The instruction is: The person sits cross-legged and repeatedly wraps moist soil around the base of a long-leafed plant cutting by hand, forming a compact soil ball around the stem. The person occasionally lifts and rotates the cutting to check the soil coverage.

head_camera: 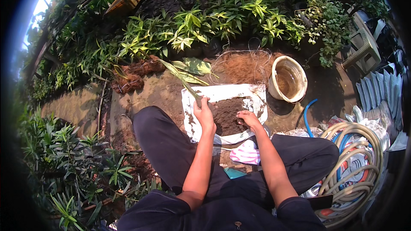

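My left hand (204, 115) grips the lower end of a long, pale-mottled green leaf (183, 78), which looks like a snake plant's. The leaf slants up and to the left, its base hidden by my fingers. Before me lies a white plastic sack (192, 98) with a mound of dark, crumbly soil (228, 115) on it. At the right side of the mound is my right hand (249, 119), fingers curled and fingertips close together at the soil. Whether they pinch any soil cannot be made out.
Cut leaves (194, 66) and brown coir fibre (247, 65) lie beyond the sack. A dirty white bucket (287, 80) stands to their right. Fibre-wrapped plants (128, 80) rest at left. A coiled hose (369, 166) lies by my right knee; leafy plants (221, 22) line the back.
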`<action>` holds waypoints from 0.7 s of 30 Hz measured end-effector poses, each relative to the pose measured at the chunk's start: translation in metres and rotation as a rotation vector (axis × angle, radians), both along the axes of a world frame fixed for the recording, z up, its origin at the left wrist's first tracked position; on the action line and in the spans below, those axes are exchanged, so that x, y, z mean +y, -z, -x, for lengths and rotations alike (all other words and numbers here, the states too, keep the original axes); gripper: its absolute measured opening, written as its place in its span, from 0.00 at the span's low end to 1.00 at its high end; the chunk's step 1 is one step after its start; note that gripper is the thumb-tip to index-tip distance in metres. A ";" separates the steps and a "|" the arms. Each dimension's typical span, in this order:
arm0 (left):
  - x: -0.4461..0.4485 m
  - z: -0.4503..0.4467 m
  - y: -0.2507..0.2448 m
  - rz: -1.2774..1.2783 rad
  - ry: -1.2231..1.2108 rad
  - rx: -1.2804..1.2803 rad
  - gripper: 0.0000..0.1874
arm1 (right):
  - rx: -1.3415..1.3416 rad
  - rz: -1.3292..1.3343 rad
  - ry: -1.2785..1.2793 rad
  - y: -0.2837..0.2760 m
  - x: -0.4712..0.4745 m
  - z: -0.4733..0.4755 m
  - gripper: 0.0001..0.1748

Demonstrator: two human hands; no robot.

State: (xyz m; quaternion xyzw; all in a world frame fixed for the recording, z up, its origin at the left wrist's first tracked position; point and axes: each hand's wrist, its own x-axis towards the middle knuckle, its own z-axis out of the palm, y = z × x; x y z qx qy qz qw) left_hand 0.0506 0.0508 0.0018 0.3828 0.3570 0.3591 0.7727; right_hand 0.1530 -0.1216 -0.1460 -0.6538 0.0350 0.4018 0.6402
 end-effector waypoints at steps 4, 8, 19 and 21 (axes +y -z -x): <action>-0.001 0.000 0.000 0.023 0.039 -0.011 0.10 | 0.250 -0.262 0.132 -0.043 0.000 -0.010 0.15; -0.004 -0.002 0.006 0.029 0.109 -0.023 0.11 | 0.432 -0.496 0.158 -0.072 0.005 -0.014 0.16; -0.012 -0.004 0.016 -0.139 0.300 0.199 0.13 | 0.322 -0.457 0.272 -0.081 0.021 -0.006 0.17; -0.008 -0.007 0.037 -0.291 0.352 0.275 0.14 | 0.264 -0.434 0.304 -0.090 0.025 -0.002 0.17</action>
